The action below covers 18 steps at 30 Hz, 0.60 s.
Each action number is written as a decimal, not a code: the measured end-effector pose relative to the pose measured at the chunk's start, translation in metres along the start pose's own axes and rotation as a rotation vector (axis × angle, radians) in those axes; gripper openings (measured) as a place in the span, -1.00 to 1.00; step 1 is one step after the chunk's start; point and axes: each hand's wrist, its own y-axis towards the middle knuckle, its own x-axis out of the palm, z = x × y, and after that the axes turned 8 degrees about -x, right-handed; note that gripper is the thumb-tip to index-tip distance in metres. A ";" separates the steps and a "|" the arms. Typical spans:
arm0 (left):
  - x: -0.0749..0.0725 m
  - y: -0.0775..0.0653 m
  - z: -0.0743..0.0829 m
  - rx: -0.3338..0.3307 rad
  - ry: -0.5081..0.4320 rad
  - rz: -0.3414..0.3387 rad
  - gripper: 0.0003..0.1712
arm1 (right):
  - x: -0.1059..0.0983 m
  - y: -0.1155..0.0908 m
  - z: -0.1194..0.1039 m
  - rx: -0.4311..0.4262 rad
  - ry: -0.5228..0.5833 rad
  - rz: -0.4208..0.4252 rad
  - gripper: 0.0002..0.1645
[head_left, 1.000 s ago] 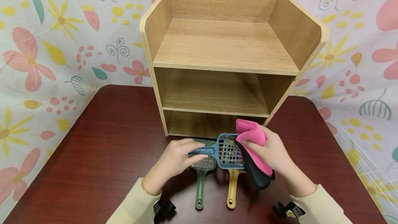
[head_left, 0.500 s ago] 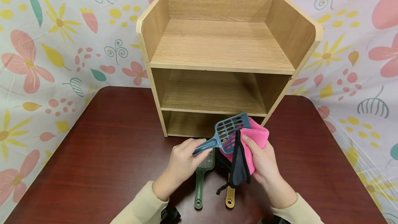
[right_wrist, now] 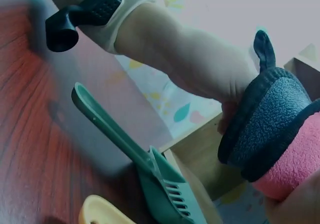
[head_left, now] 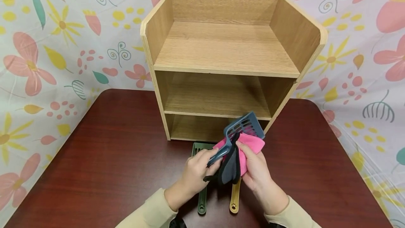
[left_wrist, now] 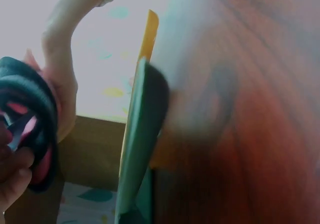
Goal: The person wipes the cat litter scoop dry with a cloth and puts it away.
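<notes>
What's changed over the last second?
The blue scoop went from roughly level to head tilted up, away from the person. The pink-and-grey cloth moved from the head's far end to near its neck; left hand and right hand drew closer. Nothing was grabbed or released. Unchanged: green scoop, yellow scoop, wooden shelf.

Since a second ago the blue scoop (head_left: 244, 124) has swung from sideways to slanting, its head now higher, right of centre, the right hand (head_left: 258, 174) has brought the pink-and-grey cloth (head_left: 231, 167) leftward to the scoop's neck, and the left hand (head_left: 193, 173) has shifted right.
</notes>
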 end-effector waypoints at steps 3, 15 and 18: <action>-0.004 -0.001 -0.002 -0.025 0.015 -0.037 -0.71 | -0.004 0.003 -0.003 -0.023 -0.022 0.041 -0.66; -0.026 0.006 -0.008 -0.195 -0.073 -0.236 -0.67 | -0.023 0.009 -0.017 -0.207 -0.194 0.081 -0.31; -0.032 0.007 -0.009 -0.209 -0.060 -0.261 -0.69 | -0.024 0.009 -0.019 -0.208 -0.205 0.106 -0.33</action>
